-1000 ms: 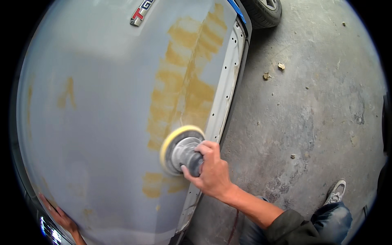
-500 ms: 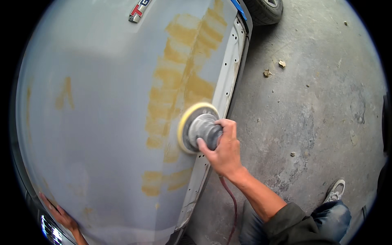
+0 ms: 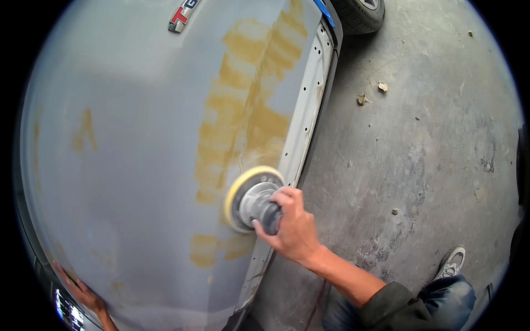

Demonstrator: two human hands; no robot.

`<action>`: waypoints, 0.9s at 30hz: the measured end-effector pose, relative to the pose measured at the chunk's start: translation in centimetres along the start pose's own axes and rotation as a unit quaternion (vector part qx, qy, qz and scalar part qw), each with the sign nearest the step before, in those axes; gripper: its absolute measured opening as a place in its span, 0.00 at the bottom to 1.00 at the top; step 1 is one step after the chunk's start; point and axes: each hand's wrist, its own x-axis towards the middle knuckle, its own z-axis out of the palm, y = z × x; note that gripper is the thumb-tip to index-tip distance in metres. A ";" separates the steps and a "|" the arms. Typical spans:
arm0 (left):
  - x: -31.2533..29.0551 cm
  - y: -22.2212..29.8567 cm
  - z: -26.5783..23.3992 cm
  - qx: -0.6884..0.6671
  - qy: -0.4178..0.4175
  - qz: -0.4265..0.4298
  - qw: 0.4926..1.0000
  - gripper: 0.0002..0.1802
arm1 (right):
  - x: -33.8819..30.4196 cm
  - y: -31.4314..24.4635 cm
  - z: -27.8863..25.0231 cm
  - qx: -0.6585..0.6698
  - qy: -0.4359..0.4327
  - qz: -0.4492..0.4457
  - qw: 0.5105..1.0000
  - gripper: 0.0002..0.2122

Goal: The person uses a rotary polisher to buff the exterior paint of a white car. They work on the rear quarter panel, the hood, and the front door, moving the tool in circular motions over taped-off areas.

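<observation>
The right hand (image 3: 294,229) curls its fingers and thumb around the sander (image 3: 257,201), closed on its dark body, the yellow-rimmed disc (image 3: 239,199) against the grey panel (image 3: 143,182), toward six o'clock from the view's middle. At eight o'clock, the left hand (image 3: 83,293) lies on the panel's edge, fingers nearly straight, gripping nothing. From the sander, ochre patches (image 3: 225,110) spread toward twelve; a tyre (image 3: 360,19) sits at one.

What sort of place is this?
Probably an auto body workshop: a handheld disc sander is on a grey car panel with mustard-coloured patches, beside a stained concrete floor.
</observation>
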 end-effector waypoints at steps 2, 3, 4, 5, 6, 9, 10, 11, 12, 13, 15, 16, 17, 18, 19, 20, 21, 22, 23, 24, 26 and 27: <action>0.1 -0.1 -0.2 0.004 -0.003 0.002 1.000 0.37 | 1.0 -1.2 0.1 0.007 -0.016 -0.025 1.000 0.28; 0.1 -0.2 -0.2 0.003 -0.002 0.004 1.000 0.37 | 2.0 -0.6 0.1 -0.001 0.017 -0.031 0.999 0.28; 0.1 -0.3 0.0 0.002 -0.001 0.006 1.000 0.37 | 3.0 0.4 0.1 -0.009 0.050 -0.036 0.998 0.28; 0.2 -0.5 -0.2 0.006 0.002 0.008 1.000 0.37 | 4.0 1.4 0.3 -0.013 0.084 -0.043 0.995 0.28; 0.1 -0.4 0.0 0.006 0.001 0.005 1.000 0.37 | 4.7 2.5 -0.5 -0.013 0.092 -0.006 0.996 0.28; 0.3 -0.1 0.4 0.012 0.004 0.000 1.000 0.38 | 5.3 2.7 -2.0 -0.009 0.057 0.008 0.998 0.28; 0.2 -0.4 0.3 0.017 0.005 -0.001 1.000 0.38 | 4.8 2.2 -1.6 -0.015 0.063 -0.033 0.997 0.28; 0.1 -0.8 -0.1 0.027 0.000 0.000 1.000 0.38 | 4.3 1.1 -1.0 -0.012 0.041 -0.037 0.998 0.27; 0.1 -1.2 -0.1 0.022 -0.002 -0.001 1.000 0.39 | 4.6 -0.1 -1.0 0.008 0.026 -0.029 0.999 0.27; 0.0 -1.2 0.1 0.021 -0.002 -0.002 1.000 0.39 | 4.9 -0.7 -1.1 0.027 0.011 -0.021 0.999 0.27; 0.0 -1.3 -0.1 0.025 -0.004 0.001 1.000 0.39 | 7.1 0.0 -1.4 0.004 0.053 -0.031 0.998 0.28; 0.1 -1.3 -0.3 0.030 -0.004 0.004 1.000 0.39 | 8.4 0.5 -1.7 -0.007 0.074 -0.035 0.997 0.28; 0.1 -1.2 0.0 0.031 -0.002 0.007 0.999 0.39 | 9.2 0.9 -2.2 -0.005 0.062 -0.011 0.998 0.28; 0.2 -1.1 0.2 0.033 0.000 0.010 0.999 0.40 | 10.0 1.1 -2.9 -0.003 0.051 0.012 0.999 0.28; 0.3 -0.9 0.2 0.028 -0.001 0.006 1.000 0.40 | 10.8 1.3 -3.3 0.000 0.039 0.036 0.999 0.28; 0.4 -0.4 0.1 0.023 -0.002 0.001 1.000 0.40 | 11.5 1.4 -3.7 0.006 0.041 0.038 0.998 0.28; 0.5 -0.1 -0.1 0.019 -0.003 -0.003 1.000 0.40 | 11.7 1.5 -3.9 0.001 0.047 0.032 0.998 0.28; 0.6 -0.1 -0.2 0.023 -0.007 -0.001 1.000 0.41 | 11.9 1.7 -4.0 -0.005 0.052 0.025 0.998 0.28; 0.6 -0.2 -0.4 0.028 -0.011 0.002 1.000 0.41 | 12.1 1.9 -4.1 -0.010 0.056 0.020 0.998 0.28; 0.6 -0.3 -0.2 0.031 -0.012 0.001 0.999 0.41 | 11.2 1.8 -3.8 -0.016 0.048 -0.002 0.999 0.28; 0.2 -0.9 0.2 0.021 -0.005 0.000 1.000 0.39 | 9.8 0.8 -3.2 0.001 0.021 -0.006 1.000 0.28; 0.1 -1.3 0.3 0.017 -0.003 0.000 1.000 0.38 | 9.7 0.2 -3.2 0.016 -0.003 0.011 1.000 0.27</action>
